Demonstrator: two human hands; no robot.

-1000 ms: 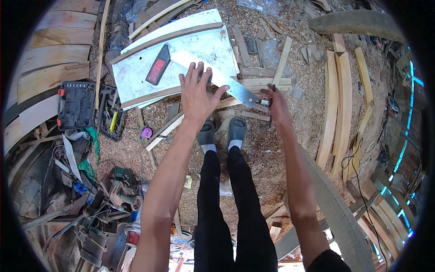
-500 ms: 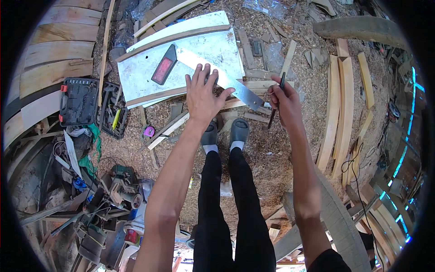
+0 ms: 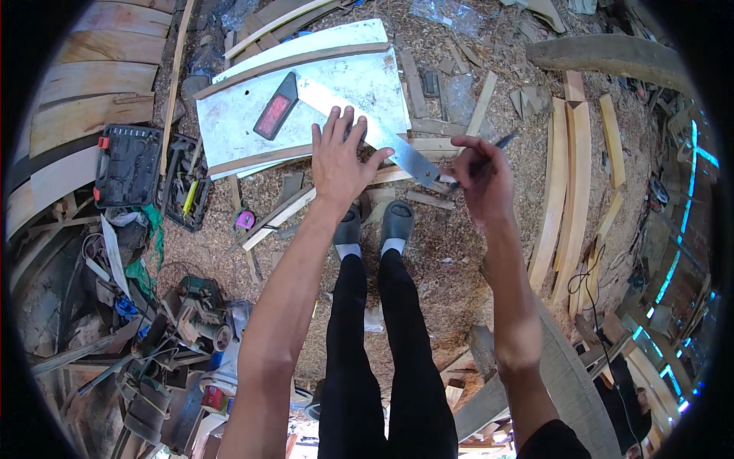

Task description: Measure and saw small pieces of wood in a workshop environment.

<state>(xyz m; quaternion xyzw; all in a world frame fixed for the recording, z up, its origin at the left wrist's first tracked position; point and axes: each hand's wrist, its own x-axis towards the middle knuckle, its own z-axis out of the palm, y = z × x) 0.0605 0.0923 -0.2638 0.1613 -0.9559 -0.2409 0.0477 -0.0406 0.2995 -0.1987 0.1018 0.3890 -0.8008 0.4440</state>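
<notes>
My left hand (image 3: 339,157) lies with fingers spread and stretched out, its fingertips and thumb on the metal blade of a try square (image 3: 413,162). The square's dark handle with a red inlay (image 3: 277,115) rests on a white board (image 3: 359,84). Its blade runs diagonally off the board toward my right hand (image 3: 487,180), over narrow wooden strips. Closed around a thin dark pencil (image 3: 505,141), my right hand is beside the blade's far end. One end of the pencil sticks out up and to the right; the fingers hide its middle.
Curved wooden strips lie across the white board. An opened black tool case (image 3: 126,168) and a pink tape measure (image 3: 245,219) are at left. Long planks (image 3: 577,183) lie at right, a curved beam (image 3: 612,53) behind them. Machine parts and scrap fill the lower left; shavings cover the ground.
My right hand has turned and lowered slightly, tipping the pencil from near upright to slanting up rightward. My left hand stays spread on the try square. The view has shifted slightly.
</notes>
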